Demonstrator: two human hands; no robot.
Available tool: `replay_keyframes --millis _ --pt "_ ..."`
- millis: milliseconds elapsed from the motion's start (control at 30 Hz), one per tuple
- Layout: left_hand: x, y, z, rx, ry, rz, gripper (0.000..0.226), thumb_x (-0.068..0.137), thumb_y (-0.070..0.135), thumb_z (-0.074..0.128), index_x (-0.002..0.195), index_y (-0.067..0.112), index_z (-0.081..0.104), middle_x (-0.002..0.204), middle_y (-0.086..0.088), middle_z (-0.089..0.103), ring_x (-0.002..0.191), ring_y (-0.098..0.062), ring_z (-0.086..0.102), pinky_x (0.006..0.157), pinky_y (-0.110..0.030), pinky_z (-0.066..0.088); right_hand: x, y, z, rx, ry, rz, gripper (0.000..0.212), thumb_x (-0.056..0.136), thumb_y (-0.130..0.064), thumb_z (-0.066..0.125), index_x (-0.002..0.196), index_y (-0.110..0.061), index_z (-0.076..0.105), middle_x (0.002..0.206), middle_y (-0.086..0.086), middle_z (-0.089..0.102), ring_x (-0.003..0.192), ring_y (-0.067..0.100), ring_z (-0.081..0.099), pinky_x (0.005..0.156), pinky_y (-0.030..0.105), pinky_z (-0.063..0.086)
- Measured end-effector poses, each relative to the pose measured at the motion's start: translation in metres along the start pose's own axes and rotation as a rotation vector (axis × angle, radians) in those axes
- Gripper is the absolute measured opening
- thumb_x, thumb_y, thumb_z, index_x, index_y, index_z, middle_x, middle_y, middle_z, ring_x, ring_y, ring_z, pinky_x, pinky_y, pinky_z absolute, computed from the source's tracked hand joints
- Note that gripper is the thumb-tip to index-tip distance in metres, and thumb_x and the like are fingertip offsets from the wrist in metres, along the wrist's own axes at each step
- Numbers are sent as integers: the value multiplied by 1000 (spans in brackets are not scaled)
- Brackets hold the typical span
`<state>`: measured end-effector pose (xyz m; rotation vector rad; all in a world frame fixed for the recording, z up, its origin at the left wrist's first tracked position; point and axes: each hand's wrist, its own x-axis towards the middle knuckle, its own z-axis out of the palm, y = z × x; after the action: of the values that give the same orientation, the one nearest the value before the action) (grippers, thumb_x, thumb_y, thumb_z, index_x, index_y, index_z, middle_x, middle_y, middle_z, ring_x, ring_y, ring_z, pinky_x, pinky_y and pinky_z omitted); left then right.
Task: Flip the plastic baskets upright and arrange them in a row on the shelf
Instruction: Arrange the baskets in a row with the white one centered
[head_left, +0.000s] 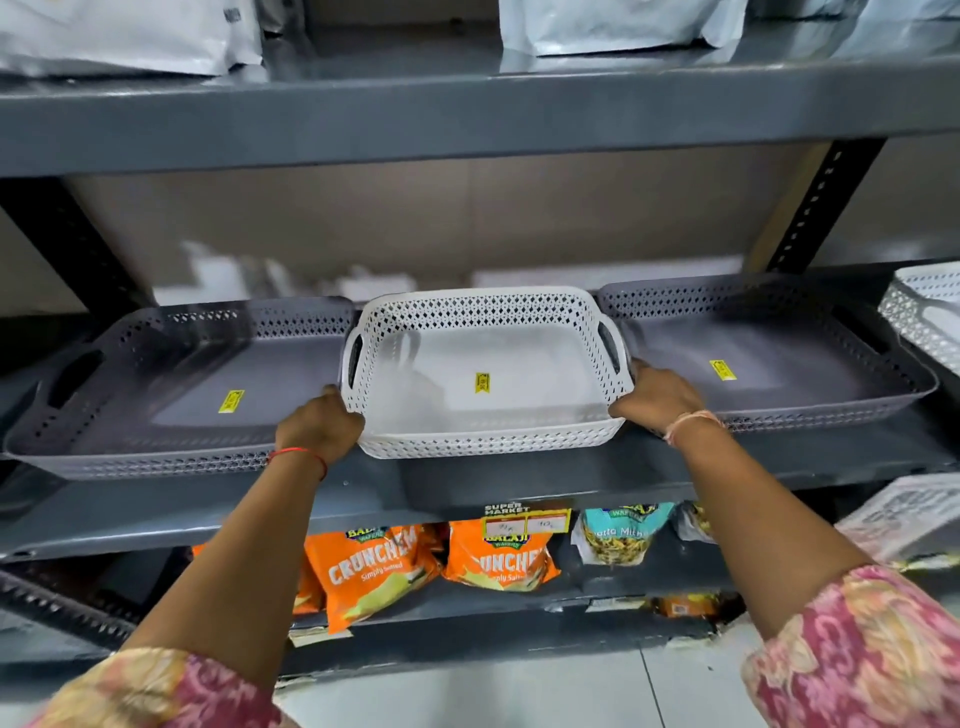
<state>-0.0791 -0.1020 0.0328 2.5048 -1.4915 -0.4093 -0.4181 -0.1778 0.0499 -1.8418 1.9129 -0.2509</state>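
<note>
Grey metal shelf (467, 483), middle tier of a rack: holds three shallow perforated plastic baskets side by side, all open side up. White basket (483, 374), centre of the row: upright, rounded corners, cut-out handle in each end wall, yellow sticker on its floor; its front edge sits at the shelf's front, slightly forward of its neighbours. Left grey basket (171, 389): upright, touching or just beside the white basket's left end, yellow sticker inside. Right grey basket (779, 358): upright, just beside the white basket's right end, yellow sticker inside. Left hand (319, 423): grip closed around the white basket's front left corner, fingers curled over the rim; red thread at the wrist. Right hand (657, 397): grip closed on the white basket's front right corner, fingers hidden behind the wall; pale thread at the wrist. Both forearms reach up from patterned pink sleeves. Further white basket (927, 312): at the far right edge, tilted, only partly in view. Upper shelf: pale bags, blurred. Lower shelf: orange snack packets (374, 566) and a teal-topped packet (621, 532), below a price label on the shelf edge. Floor: pale tiles at the bottom.
</note>
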Motion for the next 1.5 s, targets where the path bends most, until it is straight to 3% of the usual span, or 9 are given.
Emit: replay_keyframes --millis 133,333,967,1233,1500 --pt "-13 -4 2 15 5 13 43 87 20 44 127 3 40 124 -24 59 109 -40 56 85 -38 44 -13 6 2 0 -15 1 60 73 -17 66 129 -10 45 121 15 62 105 34 59 78 29 45" --pt "-28 -7 5 4 18 10 45 86 19 45 128 5 39 118 -22 62 105 -39 57 77 -34 40 -26 14 3 11 -8 -8 58 71 -18 66 126 -10 48 117 15 64 103 34 59 85 35 51" --pt "-39 -6 8 -2 15 -12 36 86 19 46 118 4 41 118 -20 61 104 -39 57 77 -35 39 -36 21 1 15 -41 -41 59 73 -20 65 128 -14 44 120 13 63 103 32 59 75 30 44" --pt "-36 -10 12 -5 41 3 34 85 19 46 116 3 43 114 -21 62 99 -40 58 75 -34 41 -39 20 -1 -11 -53 -62 68 72 -22 67 134 -17 39 125 11 62 109 31 58 88 35 50" --pt "-39 -13 12 -1 58 41 36 85 22 46 117 4 44 115 -20 63 100 -40 58 75 -35 41 -38 21 -1 25 -64 -77 71 72 -16 67 137 -15 37 124 11 63 107 31 59 91 35 50"
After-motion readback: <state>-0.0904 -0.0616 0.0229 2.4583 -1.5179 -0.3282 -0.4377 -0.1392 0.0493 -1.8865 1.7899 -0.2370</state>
